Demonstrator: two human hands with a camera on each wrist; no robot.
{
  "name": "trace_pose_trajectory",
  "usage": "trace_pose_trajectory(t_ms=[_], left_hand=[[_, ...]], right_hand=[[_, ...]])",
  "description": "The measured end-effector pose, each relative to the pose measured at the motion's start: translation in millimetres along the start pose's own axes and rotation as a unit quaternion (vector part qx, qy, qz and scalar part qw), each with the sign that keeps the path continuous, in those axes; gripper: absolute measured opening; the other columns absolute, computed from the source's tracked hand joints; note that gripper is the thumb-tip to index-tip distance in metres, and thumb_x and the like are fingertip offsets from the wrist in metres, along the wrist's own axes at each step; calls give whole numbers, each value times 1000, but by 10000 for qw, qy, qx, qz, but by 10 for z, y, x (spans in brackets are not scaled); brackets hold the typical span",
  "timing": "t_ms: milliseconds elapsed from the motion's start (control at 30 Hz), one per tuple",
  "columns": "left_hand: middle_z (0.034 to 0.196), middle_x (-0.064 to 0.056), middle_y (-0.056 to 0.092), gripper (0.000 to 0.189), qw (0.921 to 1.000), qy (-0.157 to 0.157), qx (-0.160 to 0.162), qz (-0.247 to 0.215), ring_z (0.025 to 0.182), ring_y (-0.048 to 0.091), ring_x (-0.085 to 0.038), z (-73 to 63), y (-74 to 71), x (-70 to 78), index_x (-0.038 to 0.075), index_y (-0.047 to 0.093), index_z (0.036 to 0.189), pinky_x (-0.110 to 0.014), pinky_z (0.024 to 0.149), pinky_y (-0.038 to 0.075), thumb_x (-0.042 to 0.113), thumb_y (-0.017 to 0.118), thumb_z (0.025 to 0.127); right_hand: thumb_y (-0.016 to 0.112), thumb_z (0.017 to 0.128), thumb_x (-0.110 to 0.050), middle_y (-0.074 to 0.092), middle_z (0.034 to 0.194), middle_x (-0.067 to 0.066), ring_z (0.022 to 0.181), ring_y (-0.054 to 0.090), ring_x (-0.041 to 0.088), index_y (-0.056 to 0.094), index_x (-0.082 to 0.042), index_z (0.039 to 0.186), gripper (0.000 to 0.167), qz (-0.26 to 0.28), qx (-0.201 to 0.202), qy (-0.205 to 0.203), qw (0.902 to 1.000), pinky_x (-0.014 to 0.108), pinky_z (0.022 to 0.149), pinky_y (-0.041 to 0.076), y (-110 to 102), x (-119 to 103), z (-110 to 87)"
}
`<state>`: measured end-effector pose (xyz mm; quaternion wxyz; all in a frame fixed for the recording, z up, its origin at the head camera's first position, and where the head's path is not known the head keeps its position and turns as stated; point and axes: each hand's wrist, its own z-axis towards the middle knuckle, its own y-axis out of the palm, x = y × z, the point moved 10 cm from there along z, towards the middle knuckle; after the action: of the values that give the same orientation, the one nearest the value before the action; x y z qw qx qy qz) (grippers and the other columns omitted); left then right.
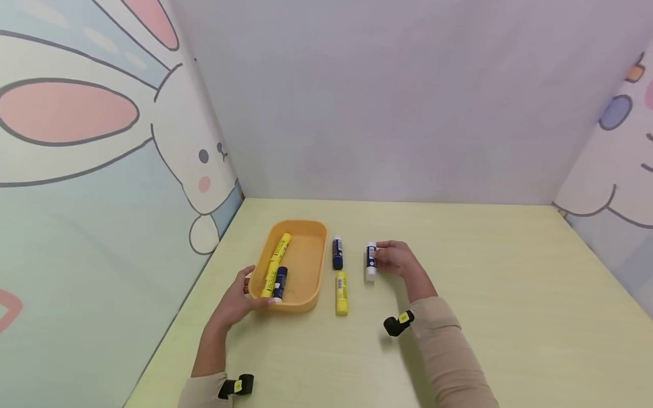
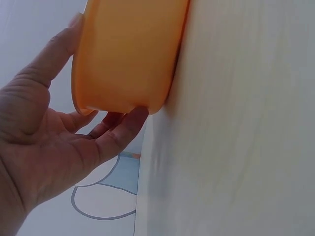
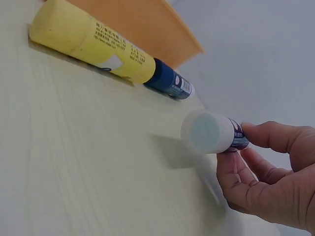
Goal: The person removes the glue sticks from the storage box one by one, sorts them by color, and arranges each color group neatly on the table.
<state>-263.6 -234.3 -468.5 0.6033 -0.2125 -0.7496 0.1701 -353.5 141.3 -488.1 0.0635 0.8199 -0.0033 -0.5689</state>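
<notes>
At its near left corner, an orange plastic tray (image 1: 306,263) is gripped by my left hand (image 1: 236,301), thumb on the near rim and fingers at the side. Two yellow glue sticks (image 1: 271,277) and a dark blue glue stick (image 1: 280,282) lie along the tray's left side. My right hand (image 1: 399,259) pinches a white-capped dark blue glue stick (image 1: 370,262) between thumb and fingers; its pale round end (image 3: 204,132) faces the right wrist camera, with a shadow on the table below. Between tray and right hand lie another blue glue stick (image 1: 338,253) and a yellow one (image 1: 341,293).
The pale wooden table (image 1: 500,294) extends widely to the right and toward the front. A plain lilac wall (image 1: 388,102) rises behind it. Cartoon-printed panels (image 1: 92,243) flank the left and right edges.
</notes>
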Motion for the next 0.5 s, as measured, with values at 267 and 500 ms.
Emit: trace_pose_trajectory(t_ms=[267, 500], left_hand=[[131, -19, 44, 106, 10000, 56, -7, 5, 114, 46, -32, -13, -21, 0, 15, 20, 144, -53, 92, 38, 39, 84, 64], [130, -18, 44, 108, 9999, -69, 0, -73, 111, 46, -31, -23, 8, -10, 18, 19, 144, -53, 92, 38, 41, 85, 62]], right_hand=[[60, 84, 8, 56, 104, 21, 76, 58, 18, 43, 12, 125, 44, -97, 330, 86, 9994, 32, 68, 50, -6, -33, 134], [61, 83, 10, 52, 113, 27, 79, 59, 20, 47, 12, 122, 42, -256, 731, 200, 9968, 34, 72, 51, -91, -32, 208]])
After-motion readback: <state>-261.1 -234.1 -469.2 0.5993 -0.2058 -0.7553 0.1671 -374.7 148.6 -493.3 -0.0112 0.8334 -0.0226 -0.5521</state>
